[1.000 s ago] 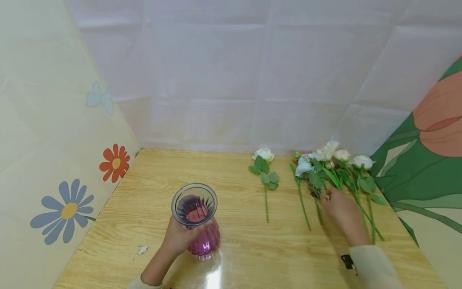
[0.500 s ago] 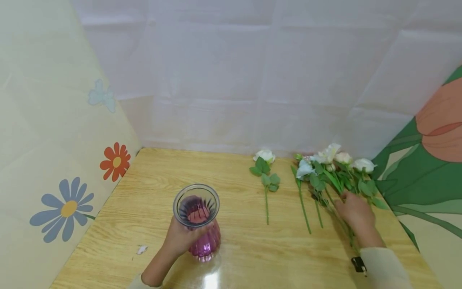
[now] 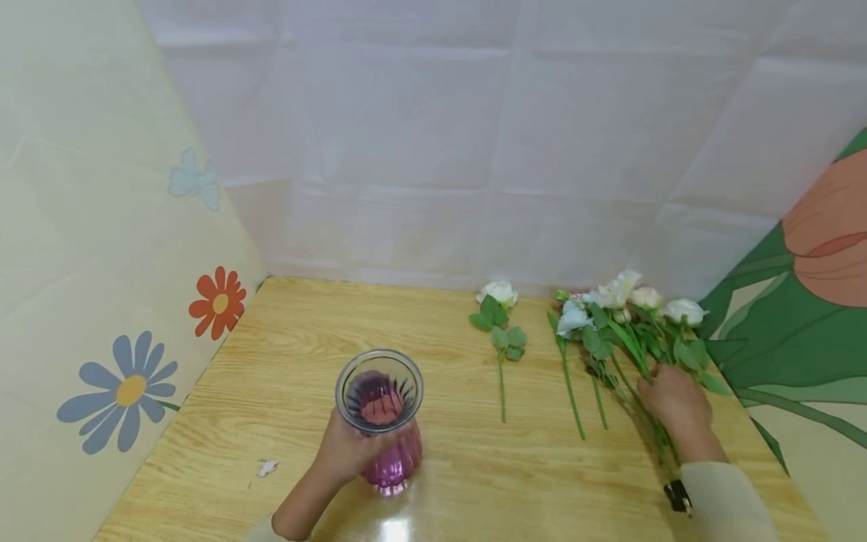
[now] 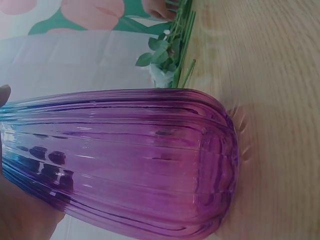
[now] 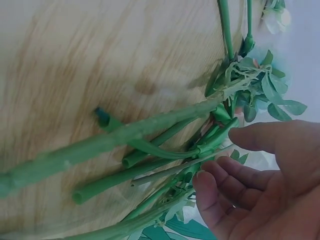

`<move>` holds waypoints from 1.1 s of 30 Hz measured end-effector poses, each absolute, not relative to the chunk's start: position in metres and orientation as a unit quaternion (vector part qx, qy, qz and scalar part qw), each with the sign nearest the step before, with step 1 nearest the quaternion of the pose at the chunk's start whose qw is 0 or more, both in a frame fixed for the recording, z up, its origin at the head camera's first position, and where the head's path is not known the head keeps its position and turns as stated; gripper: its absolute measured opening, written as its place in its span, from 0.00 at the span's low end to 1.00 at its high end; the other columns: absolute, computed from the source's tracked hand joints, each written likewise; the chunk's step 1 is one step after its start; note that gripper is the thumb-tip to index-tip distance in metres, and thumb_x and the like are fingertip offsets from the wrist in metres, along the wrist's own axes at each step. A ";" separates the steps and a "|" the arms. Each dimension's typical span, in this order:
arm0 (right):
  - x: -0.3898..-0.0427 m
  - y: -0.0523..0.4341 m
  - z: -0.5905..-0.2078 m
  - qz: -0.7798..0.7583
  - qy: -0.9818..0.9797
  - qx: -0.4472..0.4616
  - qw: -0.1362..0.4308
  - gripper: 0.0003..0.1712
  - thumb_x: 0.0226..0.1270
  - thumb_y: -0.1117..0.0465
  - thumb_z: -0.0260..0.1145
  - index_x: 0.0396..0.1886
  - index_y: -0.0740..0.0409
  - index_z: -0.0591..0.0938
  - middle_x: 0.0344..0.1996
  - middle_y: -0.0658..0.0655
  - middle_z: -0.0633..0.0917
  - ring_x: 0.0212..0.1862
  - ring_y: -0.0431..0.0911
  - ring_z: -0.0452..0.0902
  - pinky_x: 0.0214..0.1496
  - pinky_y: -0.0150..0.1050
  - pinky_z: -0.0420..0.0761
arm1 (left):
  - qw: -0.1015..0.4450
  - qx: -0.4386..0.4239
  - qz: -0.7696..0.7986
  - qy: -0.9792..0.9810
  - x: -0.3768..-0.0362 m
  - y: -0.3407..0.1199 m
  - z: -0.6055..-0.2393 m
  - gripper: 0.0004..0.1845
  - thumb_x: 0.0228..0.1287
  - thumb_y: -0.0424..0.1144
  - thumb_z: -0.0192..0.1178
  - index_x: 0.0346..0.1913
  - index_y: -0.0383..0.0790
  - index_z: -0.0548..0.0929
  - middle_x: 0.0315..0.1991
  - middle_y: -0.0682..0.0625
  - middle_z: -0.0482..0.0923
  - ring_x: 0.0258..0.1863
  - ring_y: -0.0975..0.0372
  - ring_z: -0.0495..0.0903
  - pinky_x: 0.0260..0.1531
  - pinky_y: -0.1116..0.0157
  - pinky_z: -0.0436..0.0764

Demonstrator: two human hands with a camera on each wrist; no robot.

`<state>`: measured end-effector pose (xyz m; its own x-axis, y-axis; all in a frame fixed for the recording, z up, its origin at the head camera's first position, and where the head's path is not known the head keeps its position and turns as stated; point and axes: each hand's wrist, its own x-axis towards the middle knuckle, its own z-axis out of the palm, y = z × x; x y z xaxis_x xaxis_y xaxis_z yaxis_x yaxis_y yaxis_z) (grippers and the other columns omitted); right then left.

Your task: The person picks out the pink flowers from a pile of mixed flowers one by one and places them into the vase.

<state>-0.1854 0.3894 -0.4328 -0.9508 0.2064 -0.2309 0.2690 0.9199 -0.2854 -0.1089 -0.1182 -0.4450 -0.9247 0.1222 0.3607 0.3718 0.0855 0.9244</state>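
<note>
Head view: the right hand (image 3: 673,397) had moved rightward over the bunch of flowers (image 3: 630,316).
During the last second it slid from the left stems to the right ones; its fingers (image 5: 220,185) were loosely curled around the stems (image 5: 150,150), not yet closed, so I judged the picking was only beginning. The left hand (image 3: 348,452) kept gripping the purple vase (image 3: 384,421), upright on the worktop (image 3: 474,482).

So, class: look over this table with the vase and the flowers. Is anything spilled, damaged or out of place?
Only one small thing: a white scrap lies on the wooden table, left of the purple vase that the left hand holds upright. The flowers under the right hand lie heaped but look intact.
</note>
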 end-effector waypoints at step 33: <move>-0.201 0.403 -0.446 -0.156 0.971 0.138 0.115 0.29 0.75 0.59 0.51 0.63 0.80 0.66 0.55 0.83 0.70 0.49 0.75 0.74 0.39 0.62 0.82 | 0.082 -0.223 -0.652 -0.720 -0.112 -0.099 -0.449 0.40 0.45 0.31 0.77 0.63 0.33 0.70 0.55 0.38 0.80 0.55 0.47 0.81 0.59 0.40 0.80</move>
